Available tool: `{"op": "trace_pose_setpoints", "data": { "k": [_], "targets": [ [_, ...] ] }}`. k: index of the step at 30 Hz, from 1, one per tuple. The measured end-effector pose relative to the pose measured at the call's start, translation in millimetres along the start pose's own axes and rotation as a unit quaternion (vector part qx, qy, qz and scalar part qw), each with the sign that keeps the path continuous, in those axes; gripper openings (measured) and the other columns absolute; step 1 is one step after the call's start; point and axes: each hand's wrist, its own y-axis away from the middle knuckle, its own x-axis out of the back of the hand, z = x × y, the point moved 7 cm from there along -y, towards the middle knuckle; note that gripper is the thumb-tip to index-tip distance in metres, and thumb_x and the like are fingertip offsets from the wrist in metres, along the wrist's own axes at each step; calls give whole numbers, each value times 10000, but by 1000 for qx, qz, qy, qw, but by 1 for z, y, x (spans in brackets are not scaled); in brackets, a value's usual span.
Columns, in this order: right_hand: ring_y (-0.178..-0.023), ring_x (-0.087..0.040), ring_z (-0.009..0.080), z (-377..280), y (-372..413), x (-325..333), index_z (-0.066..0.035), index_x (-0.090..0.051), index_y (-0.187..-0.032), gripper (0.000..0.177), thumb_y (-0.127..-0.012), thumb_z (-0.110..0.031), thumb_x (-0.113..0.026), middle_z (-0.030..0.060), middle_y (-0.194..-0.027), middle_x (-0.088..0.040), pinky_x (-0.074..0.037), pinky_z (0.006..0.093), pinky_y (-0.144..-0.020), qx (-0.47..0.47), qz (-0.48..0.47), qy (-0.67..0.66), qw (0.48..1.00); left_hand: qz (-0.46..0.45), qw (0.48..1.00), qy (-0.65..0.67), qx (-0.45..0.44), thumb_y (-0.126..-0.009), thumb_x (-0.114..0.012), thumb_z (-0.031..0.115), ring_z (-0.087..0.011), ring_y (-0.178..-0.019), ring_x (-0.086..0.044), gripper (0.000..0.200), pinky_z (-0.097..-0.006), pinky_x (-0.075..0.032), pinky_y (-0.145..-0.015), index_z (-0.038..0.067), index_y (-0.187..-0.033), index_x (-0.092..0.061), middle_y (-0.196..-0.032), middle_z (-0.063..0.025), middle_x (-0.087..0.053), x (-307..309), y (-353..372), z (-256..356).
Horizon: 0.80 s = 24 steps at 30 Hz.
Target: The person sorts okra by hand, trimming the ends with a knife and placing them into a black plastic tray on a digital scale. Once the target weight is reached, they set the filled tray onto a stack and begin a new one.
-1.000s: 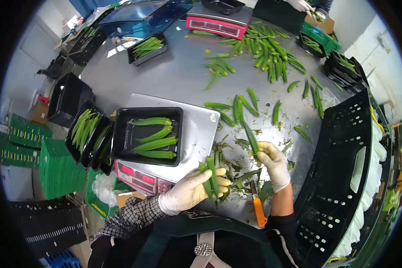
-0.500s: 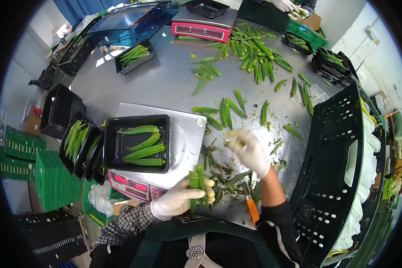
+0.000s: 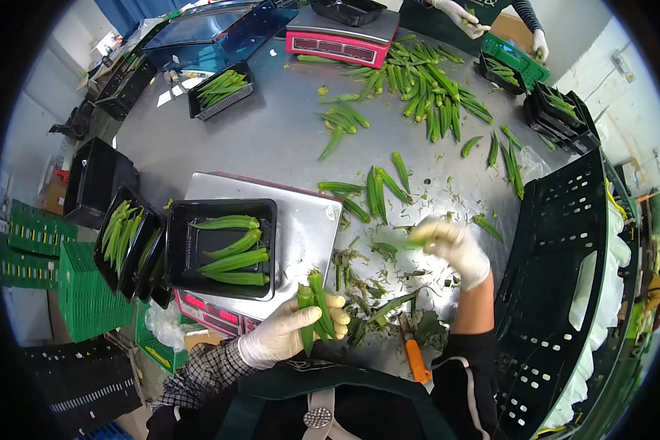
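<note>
In a white glove, my left hand is closed around a few okra pods held upright, below the right corner of the near scale. My right hand, gloved too and smeared by motion, pinches a blurred green okra pod above the metal table. Beside my left hand, a black tray on the near scale holds several okra pods in a row. A knife with an orange handle lies among leaf scraps below my right hand.
Loose okra lies in a heap farther back, near a second red scale. Filled black trays lean at the left. A tall black crate borders the right side. Across the table, a co-worker's gloved hands show.
My right hand has shifted right and slightly down. The single pod that lay beyond it is gone from the table, and green now shows at its fingertips. My left hand keeps its pods.
</note>
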Motion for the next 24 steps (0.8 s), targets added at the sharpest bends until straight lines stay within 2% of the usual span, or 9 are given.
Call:
{"op": "trace_pose_setpoints", "data": {
  "k": [1, 3, 5, 8, 11, 16, 19, 22, 24],
  "targets": [
    [-866, -576, 173, -5, 2, -28, -19, -652, -960, 294, -679, 62, -619, 68, -923, -636, -456, 278, -768, 100, -131, 115, 980, -29, 999, 26, 7, -871, -598, 272, -268, -1038, -564, 527, -400, -439, -930, -22, -1270, -418, -1130, -163, -566, -6, -4, -2],
    [-831, -550, 167, -34, 9, -87, -48, -645, -1006, 280, -740, 34, -616, 57, -885, -594, -445, 292, -714, 114, -252, 163, 947, -87, 993, 79, 23, -854, -620, 316, -267, -1028, -567, 574, -390, -446, -919, -22, -1269, -415, -1121, -156, -570, -16, -11, -7],
    [-812, -544, 170, -30, 2, -102, -46, -644, -990, 260, -745, 38, -617, 56, -869, -576, -443, 293, -717, 66, -188, 158, 967, -114, 988, 71, 74, -824, -656, 330, -258, -1019, -572, 624, -377, -460, -897, -20, -1276, -406, -1087, -134, -582, -9, -11, -19],
    [-814, -542, 169, -30, -10, -94, -51, -640, -995, 253, -752, 20, -635, 55, -893, -572, -439, 290, -735, 99, -233, 119, 960, -99, 986, 116, 71, -817, -669, 223, -245, -999, -583, 579, -366, -473, -870, -21, -1272, -407, -1049, -126, -591, -12, -4, -15],
    [-853, -554, 196, -29, -7, -106, -45, -643, -984, 287, -723, 70, -605, 57, -920, -581, -435, 290, -774, 95, -324, 90, 937, -64, 996, 34, 56, -816, -654, 146, -246, -987, -587, 527, -367, -467, -877, -24, -1257, -420, -1052, -137, -588, 0, -1, -6],
    [-861, -568, 225, -38, -10, -96, -24, -638, -956, 295, -691, 99, -594, 67, -939, -588, -452, 313, -753, 136, -331, 43, 933, -8, 994, -66, 86, -798, -682, 246, -266, -1021, -581, 547, -382, -470, -893, -29, -1209, -450, -1112, -162, -567, 3, -1, -12],
    [-850, -579, 232, -40, -9, -118, -43, -634, -961, 259, -722, 52, -596, 78, -918, -588, -464, 326, -744, 134, -339, 115, 924, -62, 996, 33, 59, -812, -671, 217, -271, -1046, -572, 563, -382, -467, -904, -13, -1254, -409, -1147, -175, -550, 0, -6, -13],
    [-828, -584, 236, -28, -13, -140, -87, -604, -1046, 254, -794, -70, -616, 81, -895, -583, -468, 315, -731, 158, -285, 140, 935, -62, 995, -63, 56, -802, -681, 172, -246, -959, -588, 489, -378, -468, -861, 10, -1196, -440, -1042, -132, -569, -5, -9, -12],
    [-839, -585, 252, -13, -41, -105, -69, -594, -1063, 266, -804, -121, -627, 96, -925, -585, -471, 319, -735, 113, -151, 183, 965, -44, 993, -103, 47, -792, -686, 149, -227, -896, -587, 372, -373, -459, -831, 22, -1091, -504, -932, -102, -574, -5, -7, -6]
  ]
}}
